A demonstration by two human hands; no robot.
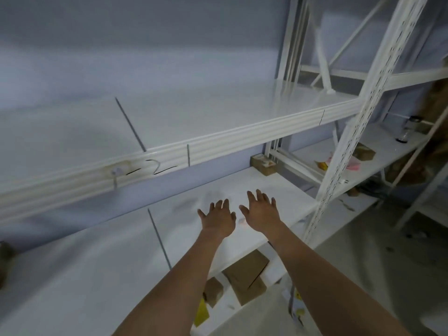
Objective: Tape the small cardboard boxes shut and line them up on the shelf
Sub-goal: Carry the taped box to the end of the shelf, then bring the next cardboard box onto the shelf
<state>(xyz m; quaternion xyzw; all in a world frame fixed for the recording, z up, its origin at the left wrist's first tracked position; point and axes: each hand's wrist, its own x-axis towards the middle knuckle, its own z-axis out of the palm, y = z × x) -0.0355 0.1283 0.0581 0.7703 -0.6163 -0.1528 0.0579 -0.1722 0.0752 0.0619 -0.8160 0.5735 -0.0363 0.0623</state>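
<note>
Both my arms reach out over the middle board of a white metal shelf (101,275). My left hand (218,218) and my right hand (261,210) hover side by side, palms down, fingers spread, holding nothing. A small cardboard box (263,164) stands at the back right corner of this board, against the wall and the upright. On the board below lie a flat brown cardboard box (247,275) and a smaller brown box (213,291).
An upper white board (169,122) juts out above the hands. A perforated white upright (339,166) stands to the right. The neighbouring rack holds a small box (364,152), pink and yellow items (324,164) and a jar-like item (409,128). A yellow item (201,314) lies below.
</note>
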